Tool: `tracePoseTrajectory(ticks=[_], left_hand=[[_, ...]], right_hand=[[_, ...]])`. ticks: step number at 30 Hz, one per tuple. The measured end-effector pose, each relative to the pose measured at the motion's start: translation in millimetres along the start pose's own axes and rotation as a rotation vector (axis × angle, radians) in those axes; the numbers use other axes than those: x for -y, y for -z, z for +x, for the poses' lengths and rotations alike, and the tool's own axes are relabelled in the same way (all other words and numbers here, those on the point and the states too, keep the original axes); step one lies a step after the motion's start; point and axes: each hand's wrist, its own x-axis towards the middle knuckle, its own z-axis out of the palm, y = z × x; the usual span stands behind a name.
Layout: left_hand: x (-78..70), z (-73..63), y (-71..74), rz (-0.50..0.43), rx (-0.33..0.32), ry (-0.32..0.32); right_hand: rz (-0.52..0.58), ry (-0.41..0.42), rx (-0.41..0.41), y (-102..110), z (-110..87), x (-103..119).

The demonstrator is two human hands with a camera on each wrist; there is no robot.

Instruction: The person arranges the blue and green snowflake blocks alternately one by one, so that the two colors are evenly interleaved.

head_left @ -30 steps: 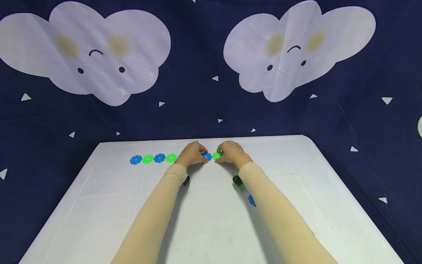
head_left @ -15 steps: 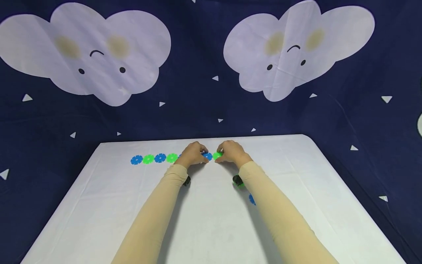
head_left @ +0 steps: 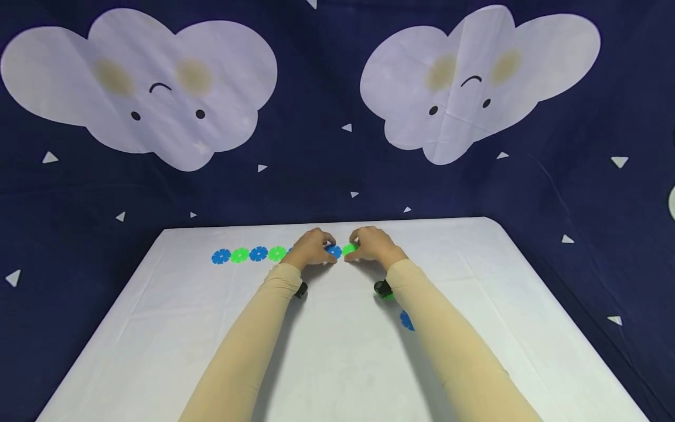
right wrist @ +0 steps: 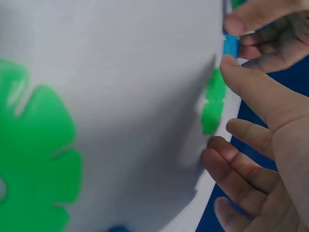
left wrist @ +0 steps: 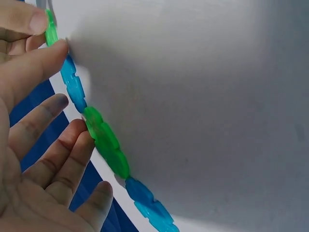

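Note:
In the head view a row of blue and green notched plastic discs runs along the table's far side. My left hand (head_left: pixel 313 247) holds a blue disc (head_left: pixel 333 251) near the row's right end, thumb on the near side and fingers beyond. Beside it, my right hand (head_left: pixel 373 245) has its thumb and fingers around the end green disc (head_left: pixel 350 249). Up close in the left wrist view, the blue disc (left wrist: pixel 73 86) lies next to a green disc (left wrist: pixel 107 142) that the other left fingers touch. The right wrist view shows the green disc (right wrist: pixel 214 101) flat by the right thumb.
Left of my hands, the row continues with a blue disc (head_left: pixel 221 256), a green disc (head_left: pixel 239 255) and others, partly hidden. A loose green disc (head_left: pixel 389 296) and a blue disc (head_left: pixel 406 320) lie near the right forearm. Beyond the white table (head_left: pixel 337 351) hangs a dark blue cloth (head_left: pixel 316 176).
The hands keep their places around the blue and green discs. Only the whole head view has shifted slightly.

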Motion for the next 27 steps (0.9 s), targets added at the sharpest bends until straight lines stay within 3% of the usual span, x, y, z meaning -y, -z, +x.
tracePoseTrajectory(ticks=[10,19,27], left_hand=[[-4.4,1.2,-3.0,0.008,0.002,-0.020],[-8.7,9.3,-11.2,-0.010,-0.014,-0.050],[-14.0,11.5,-12.9,-0.038,-0.022,-0.082]], right_hand=[[0.155,0.104,0.131,23.3,-16.1,-21.7],[0.069,0.109,0.200,43.8,-43.8,-39.6],[0.019,0.043,0.248,42.3,-63.6,-66.5]])
